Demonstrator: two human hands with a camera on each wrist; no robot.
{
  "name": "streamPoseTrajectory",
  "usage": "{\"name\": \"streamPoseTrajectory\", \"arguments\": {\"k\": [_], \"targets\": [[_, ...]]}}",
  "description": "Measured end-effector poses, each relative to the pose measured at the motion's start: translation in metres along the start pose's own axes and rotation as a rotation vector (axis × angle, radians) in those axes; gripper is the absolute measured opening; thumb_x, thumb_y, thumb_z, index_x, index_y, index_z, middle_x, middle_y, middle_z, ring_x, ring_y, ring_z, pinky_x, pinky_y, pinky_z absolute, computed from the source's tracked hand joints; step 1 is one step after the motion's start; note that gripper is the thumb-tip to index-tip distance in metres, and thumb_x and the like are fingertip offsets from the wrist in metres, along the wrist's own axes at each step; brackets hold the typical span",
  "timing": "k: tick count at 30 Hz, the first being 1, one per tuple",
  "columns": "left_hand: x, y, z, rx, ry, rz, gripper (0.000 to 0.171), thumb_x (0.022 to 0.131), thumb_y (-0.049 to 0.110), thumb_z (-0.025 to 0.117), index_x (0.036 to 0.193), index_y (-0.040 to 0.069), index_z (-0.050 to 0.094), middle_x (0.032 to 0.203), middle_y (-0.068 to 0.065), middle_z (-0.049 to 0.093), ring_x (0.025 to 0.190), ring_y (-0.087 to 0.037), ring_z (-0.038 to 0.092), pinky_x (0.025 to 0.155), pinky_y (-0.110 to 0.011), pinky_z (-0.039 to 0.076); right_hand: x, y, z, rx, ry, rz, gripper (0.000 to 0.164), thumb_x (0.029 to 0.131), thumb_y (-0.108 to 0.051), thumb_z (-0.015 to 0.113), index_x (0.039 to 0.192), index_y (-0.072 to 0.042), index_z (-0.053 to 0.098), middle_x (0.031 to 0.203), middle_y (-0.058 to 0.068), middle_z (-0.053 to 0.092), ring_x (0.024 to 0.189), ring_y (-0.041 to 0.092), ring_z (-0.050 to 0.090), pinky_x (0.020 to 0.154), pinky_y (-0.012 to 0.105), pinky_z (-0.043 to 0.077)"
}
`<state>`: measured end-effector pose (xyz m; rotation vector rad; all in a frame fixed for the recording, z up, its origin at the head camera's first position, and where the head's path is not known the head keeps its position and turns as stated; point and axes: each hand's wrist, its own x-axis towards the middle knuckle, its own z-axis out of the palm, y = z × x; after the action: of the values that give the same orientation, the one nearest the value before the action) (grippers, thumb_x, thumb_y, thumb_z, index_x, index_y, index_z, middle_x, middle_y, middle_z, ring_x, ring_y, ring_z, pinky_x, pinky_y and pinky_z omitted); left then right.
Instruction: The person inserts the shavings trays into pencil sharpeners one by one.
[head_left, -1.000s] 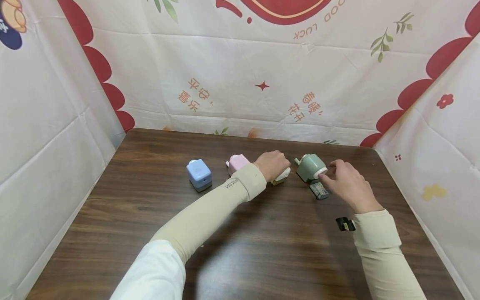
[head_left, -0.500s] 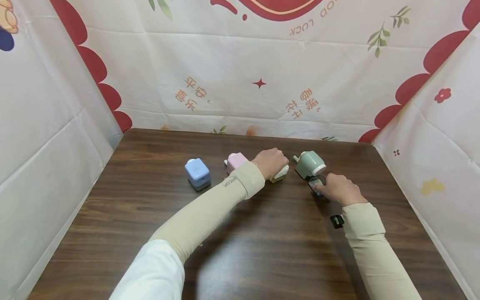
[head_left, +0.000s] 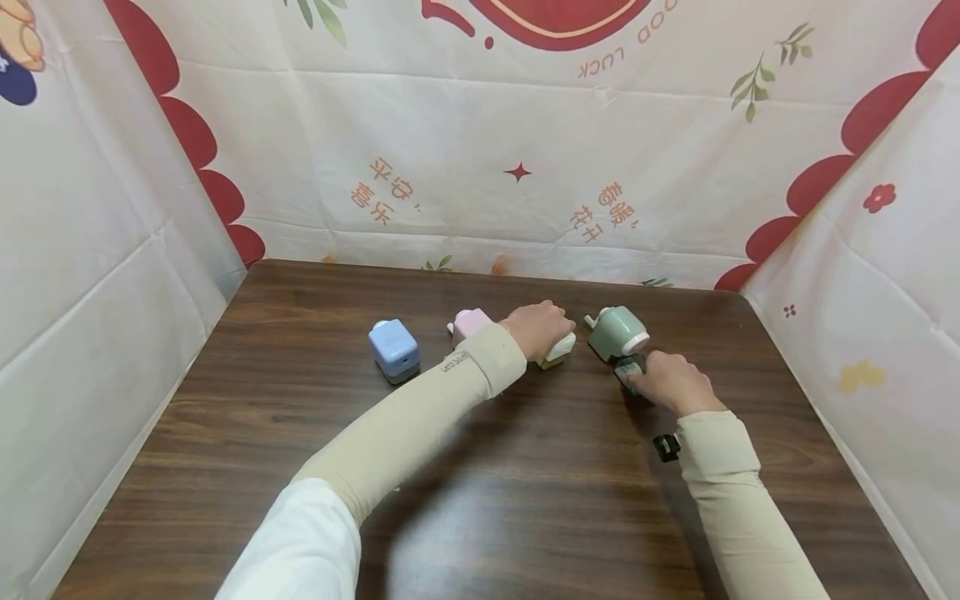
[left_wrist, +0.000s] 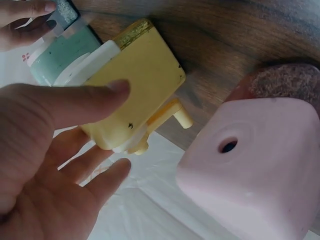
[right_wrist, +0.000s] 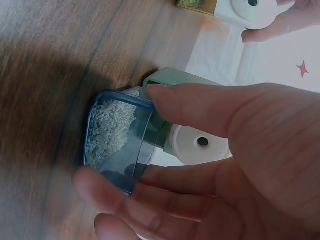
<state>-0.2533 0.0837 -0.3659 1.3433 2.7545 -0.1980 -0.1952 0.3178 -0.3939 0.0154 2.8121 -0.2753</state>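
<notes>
My left hand (head_left: 536, 330) holds a yellow and white crank pencil sharpener (left_wrist: 150, 70), mostly hidden under the hand in the head view. The left wrist view shows the thumb across its yellow body and fingers at its far side, with its small crank handle jutting out. To the right stands a green pencil sharpener (head_left: 618, 332) with a white front ring. My right hand (head_left: 677, 382) pinches a clear bluish shavings drawer (right_wrist: 111, 131) by its edges, thumb on one side and fingers on the other. Pale shavings lie inside this drawer, which sits close against the green sharpener's base.
A pink pencil sharpener (left_wrist: 250, 155) stands just left of my left hand, partly behind the sleeve in the head view. Farther left is a blue one (head_left: 394, 347). All are on a dark wooden table (head_left: 525, 500), with printed white cloth (head_left: 450, 125) hanging behind and at both sides.
My right hand has moved left and down from beside the green sharpener onto the shavings drawer and now pinches it. The left hand stays on the yellow sharpener.
</notes>
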Motion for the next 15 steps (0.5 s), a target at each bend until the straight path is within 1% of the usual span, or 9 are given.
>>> {"name": "streamPoseTrajectory", "arguments": {"k": [5,9,11,12,15], "targets": [[-0.005,-0.004,-0.008,-0.099,-0.011,0.034,0.035,0.091,0.004,0.062,0.125,0.013,0.064,0.121,-0.006,0.068,0.109,-0.019,0.058,0.09,-0.036,0.055,-0.001,0.001,0.001,0.001,-0.007,0.006,0.043,0.091,-0.038,0.058,0.095,0.005,0.065,0.087,0.024,0.066,0.072,0.034,0.059,0.058,0.055,0.051],[-0.007,-0.004,-0.021,-0.192,-0.063,0.029,0.041,0.093,0.0,0.057,0.131,0.014,0.062,0.132,-0.004,0.064,0.115,-0.016,0.057,0.086,-0.031,0.052,-0.002,0.001,0.002,0.002,-0.012,0.016,0.044,0.091,-0.038,0.058,0.097,0.005,0.064,0.085,0.021,0.064,0.07,0.033,0.057,0.057,0.052,0.05],[-0.005,-0.003,-0.031,-0.214,-0.096,0.02,0.045,0.094,-0.003,0.053,0.135,0.016,0.059,0.137,-0.001,0.061,0.118,-0.014,0.055,0.083,-0.028,0.05,-0.002,0.001,0.002,0.004,-0.018,0.021,0.045,0.091,-0.039,0.058,0.098,0.005,0.064,0.084,0.02,0.064,0.07,0.032,0.057,0.057,0.051,0.05],[-0.003,-0.002,-0.036,-0.218,-0.107,0.018,0.045,0.094,-0.002,0.053,0.135,0.017,0.06,0.138,0.0,0.061,0.117,-0.012,0.056,0.082,-0.027,0.05,-0.002,0.001,0.002,0.006,-0.022,0.023,0.046,0.092,-0.039,0.058,0.099,0.006,0.063,0.084,0.02,0.063,0.069,0.031,0.056,0.057,0.05,0.05],[0.005,0.002,-0.049,-0.183,-0.098,0.026,0.04,0.093,0.001,0.056,0.129,0.017,0.064,0.131,0.001,0.066,0.106,-0.01,0.06,0.081,-0.026,0.052,-0.002,0.001,0.001,0.008,-0.028,0.027,0.047,0.092,-0.039,0.059,0.102,0.007,0.063,0.083,0.019,0.063,0.069,0.03,0.056,0.056,0.049,0.049]]}}
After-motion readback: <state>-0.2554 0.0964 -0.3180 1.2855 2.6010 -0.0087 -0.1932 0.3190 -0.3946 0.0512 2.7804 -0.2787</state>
